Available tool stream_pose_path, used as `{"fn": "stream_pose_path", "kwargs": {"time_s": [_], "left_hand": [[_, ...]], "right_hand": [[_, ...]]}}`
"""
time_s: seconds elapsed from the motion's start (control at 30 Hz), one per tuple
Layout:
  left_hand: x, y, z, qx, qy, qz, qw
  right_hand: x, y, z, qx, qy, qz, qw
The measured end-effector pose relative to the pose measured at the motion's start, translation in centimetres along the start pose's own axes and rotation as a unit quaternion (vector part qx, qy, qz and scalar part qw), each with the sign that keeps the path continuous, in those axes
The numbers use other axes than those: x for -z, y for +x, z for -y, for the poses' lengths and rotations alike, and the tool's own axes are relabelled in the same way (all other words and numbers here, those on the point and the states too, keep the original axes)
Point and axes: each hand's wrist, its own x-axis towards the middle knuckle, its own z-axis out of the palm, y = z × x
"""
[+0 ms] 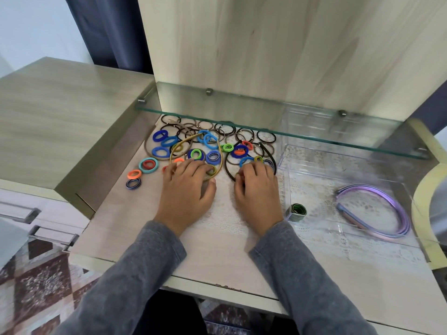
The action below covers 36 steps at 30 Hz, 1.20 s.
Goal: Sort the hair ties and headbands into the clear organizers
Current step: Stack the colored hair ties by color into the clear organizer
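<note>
Hair ties [154,137] lie heaped; left hand [188,189] and right hand [257,192] curl over them, grip unclear. Best lift the gold headband [220,157] clear first, then scoop toward the organizer [312,189]

access to the rear hair ties [210,140] is narrowed by the glass shelf [266,125] above; bare tabletop [135,213] is left nearer.
</note>
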Motion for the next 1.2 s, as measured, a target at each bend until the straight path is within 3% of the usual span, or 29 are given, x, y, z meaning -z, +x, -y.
{"fn": "stream_pose_path", "kwargs": {"time_s": [0.47, 1.2], "left_hand": [[0.52, -0.51, -0.03, -0.046, -0.014, -0.132, 0.99], [0.58, -0.39, 0.14, -0.14, -0.096, -0.009, 0.985]], "right_hand": [[-0.12, 0.28, -0.3, 0.011, 0.056, -0.013, 0.998], [-0.47, 0.87, -0.96, -0.019, 0.127, -0.007, 0.992]]}}
